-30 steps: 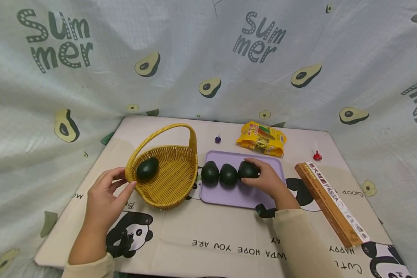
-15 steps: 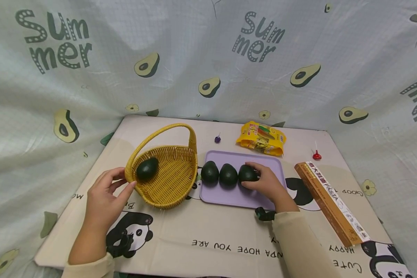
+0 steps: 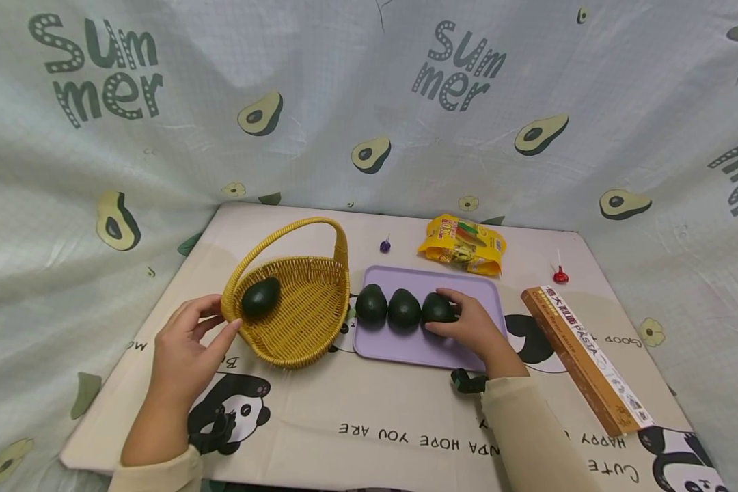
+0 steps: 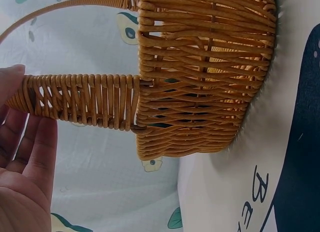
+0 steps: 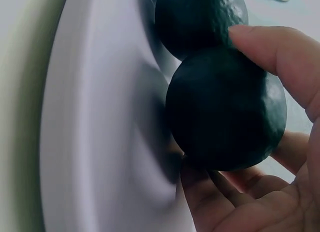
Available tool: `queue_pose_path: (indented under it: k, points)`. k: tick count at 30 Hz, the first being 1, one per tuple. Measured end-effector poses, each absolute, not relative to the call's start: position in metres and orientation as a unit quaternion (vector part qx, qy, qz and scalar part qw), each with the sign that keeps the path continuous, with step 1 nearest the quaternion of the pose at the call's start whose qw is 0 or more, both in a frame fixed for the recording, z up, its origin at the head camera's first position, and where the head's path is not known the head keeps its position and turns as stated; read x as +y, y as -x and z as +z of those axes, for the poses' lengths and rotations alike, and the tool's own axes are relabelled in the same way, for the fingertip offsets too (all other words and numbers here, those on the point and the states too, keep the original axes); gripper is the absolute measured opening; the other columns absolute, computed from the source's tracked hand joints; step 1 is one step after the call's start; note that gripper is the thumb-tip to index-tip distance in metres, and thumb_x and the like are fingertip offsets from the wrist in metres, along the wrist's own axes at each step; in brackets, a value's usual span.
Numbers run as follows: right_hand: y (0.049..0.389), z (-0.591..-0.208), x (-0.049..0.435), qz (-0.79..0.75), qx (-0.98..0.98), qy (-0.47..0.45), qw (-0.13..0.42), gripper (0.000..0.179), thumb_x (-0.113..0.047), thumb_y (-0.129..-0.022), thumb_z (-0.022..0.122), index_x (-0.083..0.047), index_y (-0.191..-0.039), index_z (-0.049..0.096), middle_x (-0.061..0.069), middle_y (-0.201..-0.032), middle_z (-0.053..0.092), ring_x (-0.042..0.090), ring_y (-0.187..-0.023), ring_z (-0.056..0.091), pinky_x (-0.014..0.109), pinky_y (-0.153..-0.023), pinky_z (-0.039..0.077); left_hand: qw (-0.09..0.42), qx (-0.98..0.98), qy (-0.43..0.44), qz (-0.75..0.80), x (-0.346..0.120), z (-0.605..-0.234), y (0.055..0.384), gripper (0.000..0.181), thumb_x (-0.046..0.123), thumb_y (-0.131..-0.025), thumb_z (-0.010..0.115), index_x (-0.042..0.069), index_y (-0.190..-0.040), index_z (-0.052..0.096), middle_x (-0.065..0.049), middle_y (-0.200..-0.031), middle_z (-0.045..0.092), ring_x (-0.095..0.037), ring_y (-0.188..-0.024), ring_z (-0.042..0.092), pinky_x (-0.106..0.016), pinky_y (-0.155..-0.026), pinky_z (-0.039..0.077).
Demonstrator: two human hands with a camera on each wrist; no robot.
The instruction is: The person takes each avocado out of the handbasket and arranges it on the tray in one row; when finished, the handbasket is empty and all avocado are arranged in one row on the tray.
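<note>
My left hand holds the base of the handle of a yellow wicker basket, with thumb and fingers on either side of the woven strip. One dark green avocado lies inside the basket at its left. To the right, my right hand grips an avocado at the right end of a row on a lilac tray. Its thumb and fingers curve round the fruit in the right wrist view. Two more avocados, a middle one and a left one, sit beside it.
Behind the tray lie a yellow snack bag and a small purple lollipop. A brown pasta box lies diagonally at the right, with a red lollipop beyond it. A printed curtain hangs behind the table.
The right hand and its avocado have shifted slightly toward the front of the tray, and the hand's fingers have moved a little. The left hand and basket have stayed in place.
</note>
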State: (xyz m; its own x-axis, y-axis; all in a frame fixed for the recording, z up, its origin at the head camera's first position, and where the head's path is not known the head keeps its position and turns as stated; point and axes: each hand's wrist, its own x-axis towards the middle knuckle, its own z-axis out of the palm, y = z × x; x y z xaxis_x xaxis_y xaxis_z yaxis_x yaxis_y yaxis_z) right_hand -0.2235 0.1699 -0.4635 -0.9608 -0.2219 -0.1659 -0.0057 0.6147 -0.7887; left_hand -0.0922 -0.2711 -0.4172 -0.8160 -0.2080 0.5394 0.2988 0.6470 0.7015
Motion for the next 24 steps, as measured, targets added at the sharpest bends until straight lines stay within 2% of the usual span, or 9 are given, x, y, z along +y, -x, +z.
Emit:
queue_pose_path:
  k: [5, 12, 16, 24]
  points:
    - [0.222, -0.461, 0.171, -0.441, 0.886, 0.069, 0.125, 0.09, -0.037, -0.079, 0.088, -0.015, -0.155, 0.045, 0.014, -0.155, 0.048, 0.041, -0.14, 0.048, 0.058, -0.115, 0.044, 0.301, -0.856, 0.025, -0.419, -0.271, -0.417, 0.092, 0.048, -0.007, -0.081, 0.082, -0.001, -0.125, 0.063, -0.011, -0.119, 0.065, 0.014, -0.109, 0.055, -0.003, -0.096, 0.046]
    - [0.22, -0.453, 0.172, -0.445, 0.885, 0.096, 0.097, 0.086, -0.036, -0.083, 0.085, -0.009, -0.154, 0.044, 0.017, -0.158, 0.046, 0.043, -0.14, 0.048, 0.059, -0.118, 0.041, 0.304, -0.856, 0.025, -0.417, -0.271, -0.416, 0.092, 0.049, -0.008, -0.08, 0.082, -0.001, -0.125, 0.063, -0.011, -0.118, 0.065, 0.015, -0.109, 0.054, -0.002, -0.096, 0.046]
    - [0.219, -0.444, 0.169, -0.465, 0.874, 0.113, 0.083, 0.089, -0.037, -0.084, 0.085, -0.007, -0.156, 0.041, 0.02, -0.156, 0.046, 0.039, -0.143, 0.047, 0.054, -0.121, 0.038, 0.305, -0.855, 0.025, -0.418, -0.271, -0.416, 0.092, 0.049, -0.009, -0.08, 0.082, -0.001, -0.125, 0.063, -0.011, -0.118, 0.065, 0.014, -0.109, 0.054, -0.002, -0.096, 0.046]
    - [0.211, -0.419, 0.151, -0.486, 0.858, 0.143, 0.079, 0.088, -0.038, -0.084, 0.086, -0.007, -0.154, 0.043, 0.016, -0.154, 0.05, 0.032, -0.144, 0.047, 0.049, -0.123, 0.036, 0.304, -0.856, 0.024, -0.417, -0.27, -0.416, 0.091, 0.048, -0.007, -0.081, 0.082, -0.001, -0.125, 0.063, -0.011, -0.119, 0.065, 0.015, -0.109, 0.054, -0.002, -0.096, 0.046]
